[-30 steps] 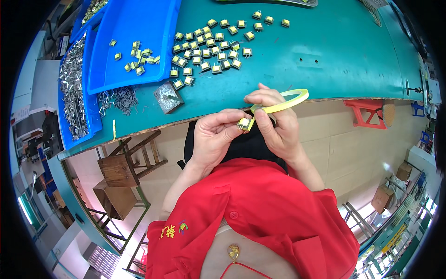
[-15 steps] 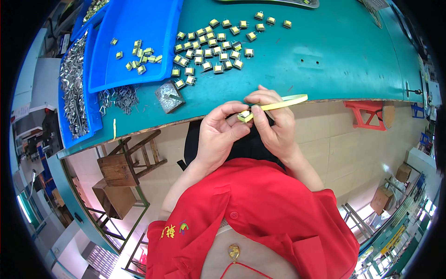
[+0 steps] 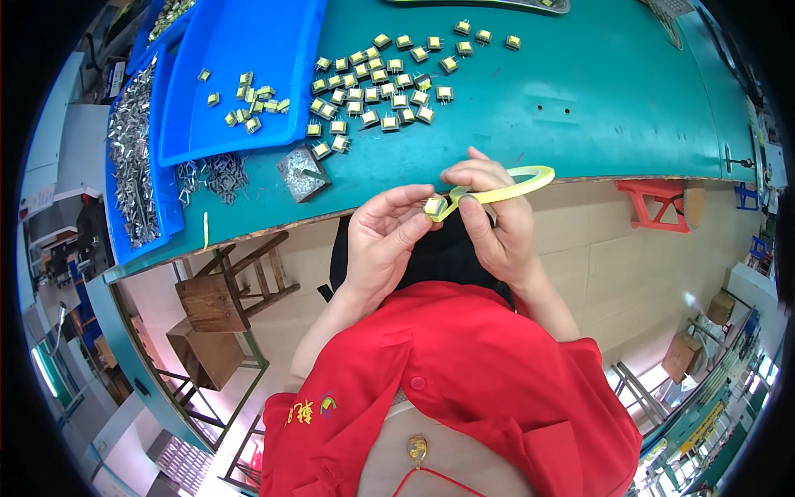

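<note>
Between the thumb and fingers of my left hand (image 3: pixel 383 238) is a small transformer (image 3: pixel 434 206) with a yellow-wrapped middle. My right hand (image 3: pixel 499 217) grips a narrow roll of yellow tape (image 3: pixel 507 194) by its ring. A short length of the tape runs from the roll to the transformer. Both hands are close together, just off the near edge of the green table (image 3: pixel 596 124). Beyond them, many similar transformers (image 3: pixel 389 123) with pins are spread over the tabletop.
A blue tray (image 3: pixel 286 137) at the back left holds several small yellow parts. Left of it, a blue bin (image 3: pixel 170 217) is full of metal pieces. A metal block (image 3: pixel 304 173) and loose dark pieces (image 3: pixel 224 176) lie nearby. A tape strip (image 3: pixel 206 230) hangs at the table edge.
The tape roll has turned and tipped in my right hand, so its ring shows more openly. My right thumb has moved back from the transformer, and my left hand has turned it slightly.
</note>
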`<act>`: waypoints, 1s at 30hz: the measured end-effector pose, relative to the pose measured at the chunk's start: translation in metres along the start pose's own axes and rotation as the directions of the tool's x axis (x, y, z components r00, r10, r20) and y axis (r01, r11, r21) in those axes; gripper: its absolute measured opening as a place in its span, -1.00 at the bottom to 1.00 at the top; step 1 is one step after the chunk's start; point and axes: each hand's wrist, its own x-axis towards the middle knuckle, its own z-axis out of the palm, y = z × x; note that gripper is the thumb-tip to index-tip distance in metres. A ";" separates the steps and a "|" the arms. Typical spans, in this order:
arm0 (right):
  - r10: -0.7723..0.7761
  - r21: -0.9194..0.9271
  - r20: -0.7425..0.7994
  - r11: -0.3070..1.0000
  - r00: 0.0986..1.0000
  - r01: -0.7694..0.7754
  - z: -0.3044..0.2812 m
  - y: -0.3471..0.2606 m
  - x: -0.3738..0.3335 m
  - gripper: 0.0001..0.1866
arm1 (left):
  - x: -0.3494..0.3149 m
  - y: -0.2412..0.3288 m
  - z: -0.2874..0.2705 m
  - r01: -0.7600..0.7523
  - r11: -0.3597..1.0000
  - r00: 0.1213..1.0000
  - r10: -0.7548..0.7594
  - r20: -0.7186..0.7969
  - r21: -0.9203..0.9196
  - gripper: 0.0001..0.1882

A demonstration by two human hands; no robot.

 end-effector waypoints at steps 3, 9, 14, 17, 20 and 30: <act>-0.010 -0.044 -0.001 0.999 1.000 0.010 0.000 0.001 0.001 -0.79 | 0.001 -0.001 -0.001 -0.023 0.999 0.999 0.024 0.049 -0.029 -0.68; -0.023 -0.045 -0.015 0.999 1.000 0.022 0.002 0.000 0.002 -0.79 | 0.001 -0.002 -0.003 -0.043 0.998 0.994 0.047 0.102 -0.037 -0.68; -0.015 -0.036 -0.016 0.999 1.000 0.014 0.004 0.002 0.001 -0.80 | 0.001 -0.003 -0.004 -0.049 0.998 0.992 0.052 0.118 -0.029 -0.68; -0.010 -0.012 -0.041 1.000 0.999 0.010 0.007 0.002 0.001 -0.81 | 0.001 0.000 0.002 -0.032 0.998 0.998 0.035 0.057 -0.047 -0.69; -0.005 -0.011 -0.069 1.000 0.998 0.004 0.009 0.003 0.001 -0.83 | 0.002 0.000 0.001 -0.053 0.999 0.996 0.053 0.065 0.008 -0.70; 0.020 0.043 -0.083 0.999 0.996 -0.016 0.012 0.005 -0.002 -0.82 | 0.002 0.002 0.008 -0.046 0.993 0.997 0.053 -0.062 0.109 -0.73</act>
